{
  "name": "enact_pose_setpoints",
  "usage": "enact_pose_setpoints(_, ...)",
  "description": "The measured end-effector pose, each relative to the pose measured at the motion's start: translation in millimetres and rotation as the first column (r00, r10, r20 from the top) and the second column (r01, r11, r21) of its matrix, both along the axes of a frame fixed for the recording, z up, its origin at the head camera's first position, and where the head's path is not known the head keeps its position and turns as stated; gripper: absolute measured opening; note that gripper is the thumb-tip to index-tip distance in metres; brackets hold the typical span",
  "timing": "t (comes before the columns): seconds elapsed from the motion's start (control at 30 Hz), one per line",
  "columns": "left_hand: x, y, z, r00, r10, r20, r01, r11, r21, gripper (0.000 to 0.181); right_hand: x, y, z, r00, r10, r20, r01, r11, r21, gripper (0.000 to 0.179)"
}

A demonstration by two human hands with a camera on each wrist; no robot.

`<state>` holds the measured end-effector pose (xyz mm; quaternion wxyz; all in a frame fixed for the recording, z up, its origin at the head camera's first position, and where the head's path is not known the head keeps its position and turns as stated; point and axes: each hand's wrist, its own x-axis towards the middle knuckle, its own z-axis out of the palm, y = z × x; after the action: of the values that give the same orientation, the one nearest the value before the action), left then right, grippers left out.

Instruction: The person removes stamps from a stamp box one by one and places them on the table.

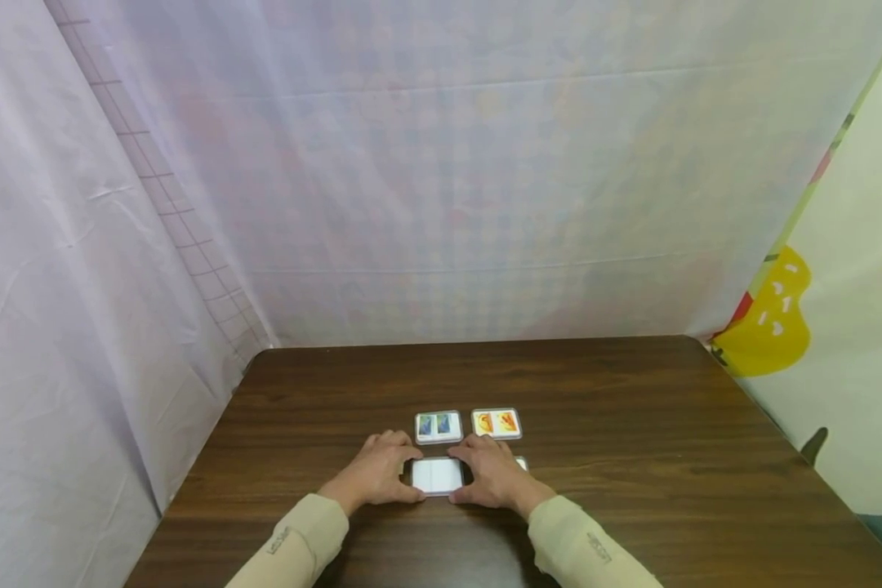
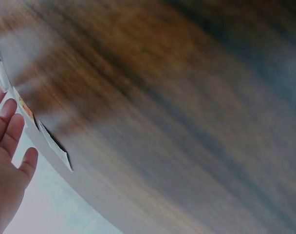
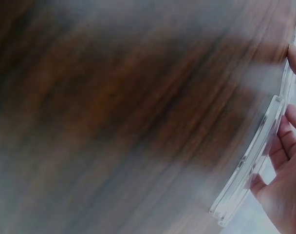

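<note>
Flat on the table, a white two-panelled clear plastic case point(image 1: 437, 476) lies between both hands. My left hand point(image 1: 384, 472) grips its left end, thumb at the near corner and index finger at the far corner. At the right end, my right hand point(image 1: 494, 474) holds it the same way. Just beyond lie a case with blue-green pictures point(image 1: 435, 425) and a case with orange pictures point(image 1: 496, 422). Another case point(image 1: 521, 463) is mostly hidden behind the right hand. In the right wrist view, a clear case point(image 3: 248, 161) appears edge-on beside the right fingers.
The dark brown wooden table point(image 1: 632, 433) extends to both sides. A pale curtain point(image 1: 470, 180) hangs along its back edge, with a white curtain point(image 1: 51, 269) at left and a patterned cloth point(image 1: 838, 327) at right.
</note>
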<state>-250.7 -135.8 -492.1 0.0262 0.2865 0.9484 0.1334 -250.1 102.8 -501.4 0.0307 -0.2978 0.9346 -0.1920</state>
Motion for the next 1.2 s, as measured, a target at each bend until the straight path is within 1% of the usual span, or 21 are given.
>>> enact_pose_setpoints(0.07, -0.4, -1.0, -0.8, 1.000, 0.006, 0.000, -0.006, 1.000, 0.003, 0.065, 0.1, 0, -0.5, 1.000, 0.000, -0.001, 0.000, 1.000, -0.002, 0.071)
enact_pose_setpoints(0.13, -0.8, -3.0, -1.7, 1.000, 0.019, 0.004, -0.019, 1.000, 0.022, 0.068, 0.3, -1, -0.5, 1.000, 0.000, -0.006, 0.000, 1.000, 0.000, 0.071)
enact_pose_setpoints(0.23, -1.1, -7.9, -0.6, 0.999, 0.039, 0.018, -0.041, 0.995, 0.095, 0.066, 0.3, -1, -0.3, 1.000, 0.006, -0.018, -0.006, 1.000, 0.000, 0.073)
enact_pose_setpoints(0.37, -2.4, -16.2, 4.6, 0.998, 0.049, 0.027, -0.054, 0.973, 0.227, 0.052, -1.7, 1, -0.8, 1.000, 0.013, -0.026, -0.013, 1.000, -0.018, 0.073)
enact_pose_setpoints(0.43, -3.6, -20.0, 8.0, 0.998, 0.052, 0.029, -0.058, 0.961, 0.272, 0.046, -3.6, 3, -0.7, 1.000, 0.007, -0.024, -0.008, 1.000, -0.028, 0.072)
enact_pose_setpoints(0.5, -4.8, -23.2, 11.1, 0.998, 0.062, 0.029, -0.068, 0.952, 0.298, 0.042, -5.0, 5, 0.6, 0.999, 0.007, -0.040, -0.009, 0.999, -0.045, 0.069)
enact_pose_setpoints(0.67, -7.6, -27.8, 16.9, 0.995, 0.103, 0.020, -0.103, 0.938, 0.331, 0.036, -6.1, 10, 5.3, 0.997, 0.010, -0.074, -0.018, 0.994, -0.105, 0.063)
enact_pose_setpoints(0.8, -8.7, -28.3, 19.8, 0.994, 0.110, 0.014, -0.108, 0.933, 0.343, 0.039, -5.5, 17, 6.0, 0.998, -0.004, -0.070, -0.006, 0.990, -0.138, 0.060)
enact_pose_setpoints(0.93, -8.9, -25.3, 20.4, 0.996, 0.090, 0.011, -0.088, 0.934, 0.346, 0.043, -4.3, 24, 6.0, 0.996, -0.015, -0.091, 0.001, 0.988, -0.154, 0.059)
enact_pose_setpoints(1.1, -7.8, -18.3, 17.9, 0.998, 0.057, -0.004, -0.052, 0.936, 0.348, 0.046, -2.1, 35, 6.9, 0.991, -0.030, -0.128, 0.010, 0.988, -0.157, 0.056)
enact_pose_setpoints(1.2, -7.8, -12.7, 16.6, 0.999, 0.043, -0.006, -0.038, 0.935, 0.353, 0.049, -0.7, 42, 6.8, 0.991, -0.044, -0.122, 0.025, 0.987, -0.159, 0.056)
